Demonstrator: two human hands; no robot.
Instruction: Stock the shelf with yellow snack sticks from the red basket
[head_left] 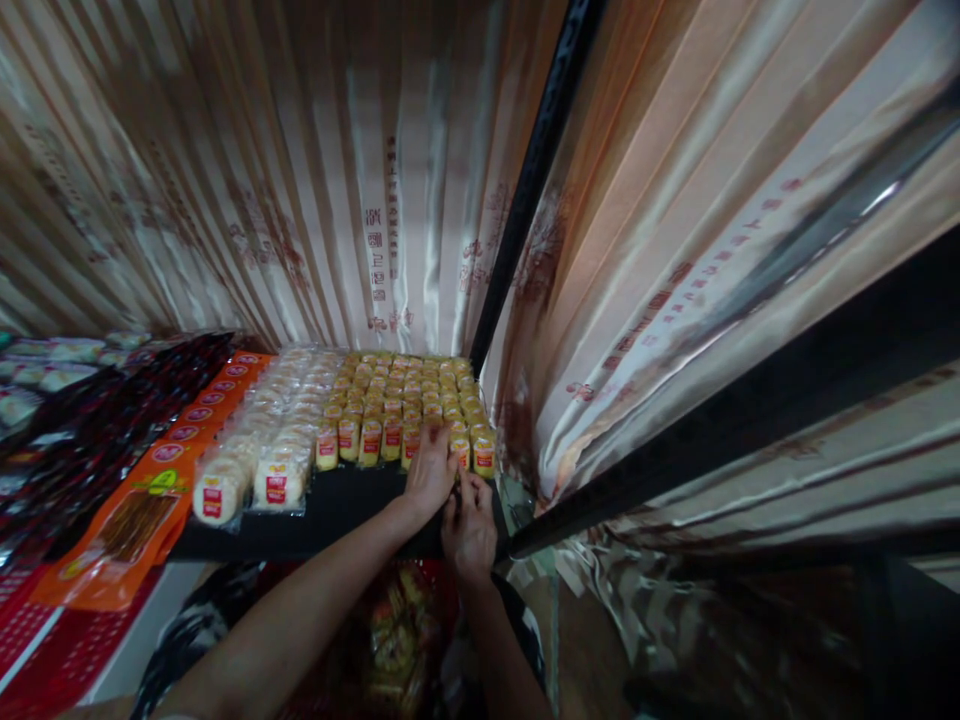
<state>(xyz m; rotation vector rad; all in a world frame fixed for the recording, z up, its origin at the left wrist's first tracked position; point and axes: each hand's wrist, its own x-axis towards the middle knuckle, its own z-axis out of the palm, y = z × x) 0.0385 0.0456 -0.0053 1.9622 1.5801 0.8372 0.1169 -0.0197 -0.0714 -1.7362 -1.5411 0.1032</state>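
Observation:
Rows of small yellow packets (391, 436) with red labels stand close together on a black shelf (330, 510). My left hand (433, 470) is at the front row of these packets, its fingers pressed together and partly covering a few of them. Just below and to its right, my right hand (471, 525) has its fingers curled, with the tips close to my left hand. What lies between the fingers of the two hands is hidden. Below my forearms, more yellow packets (401, 640) lie in a red container, partly blurred.
White round packaged pastries (281, 478) stand in rows left of the yellow packets. Further left lie a long orange package (139, 520) and dark, shiny packets (112, 430). Pale printed curtains (337, 200) hang behind and to the right. Black posts (525, 210) frame the corner.

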